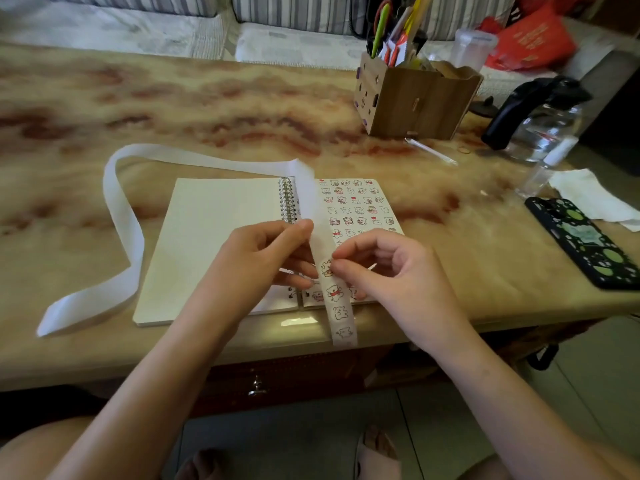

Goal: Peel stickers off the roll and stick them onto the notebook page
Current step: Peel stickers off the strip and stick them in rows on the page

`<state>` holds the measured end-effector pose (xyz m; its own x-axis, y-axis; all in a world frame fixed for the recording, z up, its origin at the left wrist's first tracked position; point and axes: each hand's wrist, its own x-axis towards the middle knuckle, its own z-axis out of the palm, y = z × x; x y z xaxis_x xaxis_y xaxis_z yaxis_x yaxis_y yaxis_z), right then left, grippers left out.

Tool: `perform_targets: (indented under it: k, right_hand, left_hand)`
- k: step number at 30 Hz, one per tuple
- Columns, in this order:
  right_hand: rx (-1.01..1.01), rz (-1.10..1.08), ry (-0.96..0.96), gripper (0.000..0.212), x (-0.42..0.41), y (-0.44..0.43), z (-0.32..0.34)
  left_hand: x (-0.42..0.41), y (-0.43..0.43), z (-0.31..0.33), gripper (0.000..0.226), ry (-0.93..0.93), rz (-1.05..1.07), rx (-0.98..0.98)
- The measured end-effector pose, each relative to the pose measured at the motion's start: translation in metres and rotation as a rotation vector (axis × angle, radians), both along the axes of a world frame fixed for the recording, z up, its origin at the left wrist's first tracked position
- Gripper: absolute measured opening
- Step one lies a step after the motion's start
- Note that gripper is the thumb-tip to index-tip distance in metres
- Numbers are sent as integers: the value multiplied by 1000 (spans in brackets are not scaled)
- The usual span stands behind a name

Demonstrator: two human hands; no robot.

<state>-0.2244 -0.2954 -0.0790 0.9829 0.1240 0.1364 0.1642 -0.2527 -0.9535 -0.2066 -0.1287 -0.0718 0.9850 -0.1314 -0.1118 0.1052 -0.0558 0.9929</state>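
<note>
Peeling in hand: left hand (256,261) pinches sticker strip (338,314) taut over open notebook (214,237), right hand (391,268) thumb and forefinger apparently nipping bear sticker (326,268) by its edge; next needs clean lift-off, then pressing onto free page space.

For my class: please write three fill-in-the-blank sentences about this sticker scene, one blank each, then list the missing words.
1. The left hand holds the sticker strip while the right hand pinches one ____ on it.
2. The spiral notebook has stickers covering its ____ page.
3. The peeled backing trails off to the notebook's ____ side.
Missing words: sticker; right; left.
</note>
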Motion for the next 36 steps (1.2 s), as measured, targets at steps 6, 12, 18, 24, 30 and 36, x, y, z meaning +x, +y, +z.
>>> perform_targets:
  k: [6, 12, 18, 24, 30, 36]
  right_hand:
    - [39, -26, -32, 13, 1, -2, -1]
    - [0, -26, -62, 10, 2, -3, -2]
    - [-73, -41, -105, 9, 0, -2, -1]
    - [-188, -54, -97, 9, 0, -2, -1]
    - [-191, -12, -106, 7, 1, -6, 5]
    - [-73, -70, 146, 5, 7, -33, 19]
  left_hand:
    - [-2, 1, 2, 16, 38, -84, 30]
    - [-2, 0, 3, 13, 33, -98, 38]
    - [-2, -1, 1, 12, 31, -88, 29]
    - [-3, -3, 1, 11, 42, -62, 47]
    - [-2, -1, -1, 11, 47, -25, 65]
    - [0, 2, -3, 12, 58, -10, 69]
